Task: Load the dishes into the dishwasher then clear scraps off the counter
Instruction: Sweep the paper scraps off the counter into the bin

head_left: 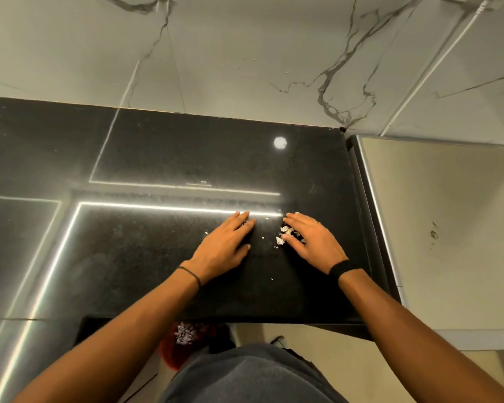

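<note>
Just under the near edge of the tabletop (157,257) a red bin (175,353) is sitting on the floor with bits already in it, partly hidden by the person's body. It is standing left of where the hands are working, so a straight pull toward the near edge is likely to be dropping bits on the floor beside it rather than in it.

Above that, both hands are lying flat on the tabletop near its right end. The left hand (226,245) is resting with its grip wide and holding nothing. The right hand (312,242) is also spread wide, its fingers pressing on the pile of scraps (285,232), which is lying between the two hands, touching the right one. A few crumbs (271,277) are lying apart from the pile, nearer the near edge, and a sweep could be passing over them.

The right edge is close beside the right hand, with a dark seam between it and a steel top (448,228); bits pushed that way could be falling in. Leftward and toward the far edge the black surface is running wide open up to the marble wall (245,53). No dishes or dishwasher are showing.
</note>
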